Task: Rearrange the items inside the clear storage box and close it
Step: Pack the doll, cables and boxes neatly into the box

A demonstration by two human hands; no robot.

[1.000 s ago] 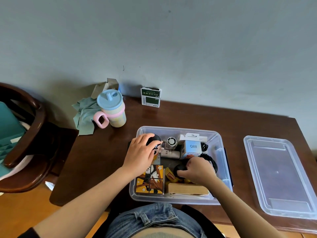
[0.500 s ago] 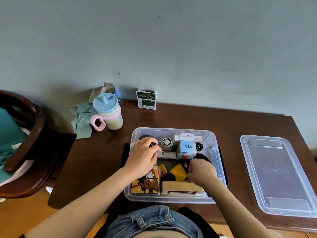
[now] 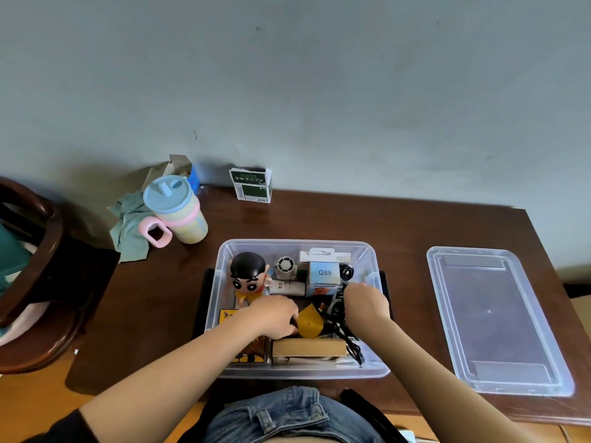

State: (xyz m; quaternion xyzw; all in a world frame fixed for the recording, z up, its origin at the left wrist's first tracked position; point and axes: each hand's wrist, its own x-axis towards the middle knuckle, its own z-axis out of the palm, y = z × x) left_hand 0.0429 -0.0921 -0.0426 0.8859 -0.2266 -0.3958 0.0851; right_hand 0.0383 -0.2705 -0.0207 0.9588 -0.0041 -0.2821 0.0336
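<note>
The clear storage box [image 3: 297, 243] stands open on the dark wooden table, and its lid [image 3: 499, 321] lies flat to the right. Inside are a black-haired figurine [image 3: 248, 276] upright at the back left, a small fan [image 3: 285, 266], a white tube [image 3: 287, 287], a Q88 box [image 3: 324, 274], a yellow pouch [image 3: 310, 319], a tan box [image 3: 308, 348] and a black cable [image 3: 339, 314]. My left hand [image 3: 275, 314] reaches in with its fingers curled down at the pouch's left edge; the fingertips are hidden. My right hand [image 3: 366, 303] grips the cable at the box's right side.
A lidded cup with a pink handle [image 3: 176, 212] and a green cloth [image 3: 128, 225] sit at the table's back left. A green-and-white carton [image 3: 251, 185] stands against the wall. A wooden chair [image 3: 38, 276] is close on the left.
My left hand has let go of the figurine, which now stands uncovered, and moved toward me to the yellow pouch. My right hand has shifted right and back onto the cable.
</note>
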